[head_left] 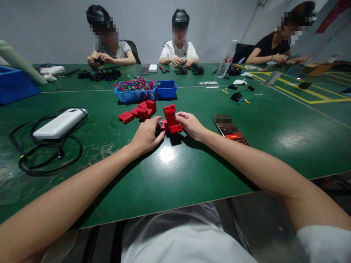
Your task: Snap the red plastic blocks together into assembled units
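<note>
A red block-shaped part with round holes is held upright just above the green table. My right hand grips it from the right with thumb and fingers. On its left side, my left hand has its fingers curled at the lower red piece, with a small dark item partly hidden between thumb and fingers. Several more red blocks lie in a loose group just beyond my left hand.
Behind the red blocks stand a blue bin of coloured wires and a smaller blue bin. A white power bank with black cable lies left, a phone right. Three people sit across the table, near a plastic bottle.
</note>
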